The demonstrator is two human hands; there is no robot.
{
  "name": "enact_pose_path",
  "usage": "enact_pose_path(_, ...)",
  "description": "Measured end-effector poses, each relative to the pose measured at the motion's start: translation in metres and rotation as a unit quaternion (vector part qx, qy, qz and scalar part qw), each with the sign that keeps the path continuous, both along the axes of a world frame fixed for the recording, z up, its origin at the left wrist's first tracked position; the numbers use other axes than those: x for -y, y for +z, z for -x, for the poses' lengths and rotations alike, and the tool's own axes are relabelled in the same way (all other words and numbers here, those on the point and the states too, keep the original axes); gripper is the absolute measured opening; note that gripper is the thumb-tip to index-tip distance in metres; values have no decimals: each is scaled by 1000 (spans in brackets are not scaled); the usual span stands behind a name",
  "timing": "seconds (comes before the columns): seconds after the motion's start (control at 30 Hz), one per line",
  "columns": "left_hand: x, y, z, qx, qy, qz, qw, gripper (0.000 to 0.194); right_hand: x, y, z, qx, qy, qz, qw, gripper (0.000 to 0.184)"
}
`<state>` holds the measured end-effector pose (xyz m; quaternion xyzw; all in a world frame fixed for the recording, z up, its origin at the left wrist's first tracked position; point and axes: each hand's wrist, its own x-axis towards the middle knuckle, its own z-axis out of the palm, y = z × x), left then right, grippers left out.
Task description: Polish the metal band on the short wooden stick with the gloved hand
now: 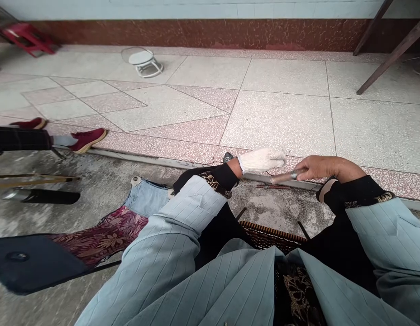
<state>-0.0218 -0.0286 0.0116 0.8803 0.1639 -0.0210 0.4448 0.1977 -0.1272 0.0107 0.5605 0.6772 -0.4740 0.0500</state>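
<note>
My left hand (pixel 262 160), in a white knitted glove, is over the step edge with its fingers curled together. Something thin and dark shows just below its fingertips, too small to name. My right hand (pixel 320 167) is bare and wrapped round a short brown wooden stick-like tool (pixel 282 178) with a metal band (pixel 293 174) round it. The tool points left, its far end below the gloved fingers; I cannot tell whether it touches them. Thin reddish rods (pixel 276 186) lie on the concrete just under the tool.
A raised terrazzo floor (pixel 284 113) borders the rough concrete. A woven seat (pixel 271 235) is between my legs. To the left are a patterned lounger (pixel 118 231), a black cylinder (pixel 43 195) and another person's red shoe (pixel 88 139). Farther off stand a white stool (pixel 142 58) and red stool (pixel 25 36).
</note>
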Motion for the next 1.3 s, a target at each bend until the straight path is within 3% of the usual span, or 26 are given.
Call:
enact_pose_path(0.1,-2,-1,1,26,-1,26,999,22,8,14,3,-121,22,43,992,29)
enact_pose_path(0.17,1,-3,0,51,4,60,997,27,11,24,0,-187,-70,-6,980,31)
enact_pose_path(0.27,7,-6,-2,73,8,100,992,33,10,33,-8,-280,-278,-128,910,33)
enact_pose_path(0.33,10,-7,-3,67,-1,83,994,32,7,32,-13,-286,-377,-183,862,30)
enact_pose_path(0.4,10,-7,-4,57,-16,48,997,27,4,28,-16,-232,-414,-205,856,24)
enact_pose_path(0.6,10,-9,-5,66,-50,2,997,24,-1,14,-22,62,-332,-224,914,26)
enact_pose_path(0.73,6,-8,-3,59,-49,-43,996,26,-4,3,-22,152,-221,-199,943,33)
enact_pose_path(0.83,-2,-3,0,32,-35,-83,995,26,-4,-2,-14,138,-146,-118,973,35)
enact_pose_path(0.93,-9,1,2,26,-20,-104,994,28,1,1,0,38,-46,-28,998,34)
enact_pose_path(1.0,-10,0,1,21,-13,-96,995,28,5,9,7,-56,10,29,998,33)
enact_pose_path(1.07,-7,-3,-1,21,-5,-47,999,26,9,20,8,-139,12,48,989,32)
enact_pose_path(1.17,1,-11,-5,49,8,55,997,29,12,32,1,-246,-143,-51,957,32)
enact_pose_path(1.23,6,-15,-6,56,6,102,993,32,11,33,-7,-283,-283,-141,906,31)
enact_pose_path(1.3,9,-17,-7,54,-4,115,992,31,7,30,-14,-265,-375,-197,866,29)
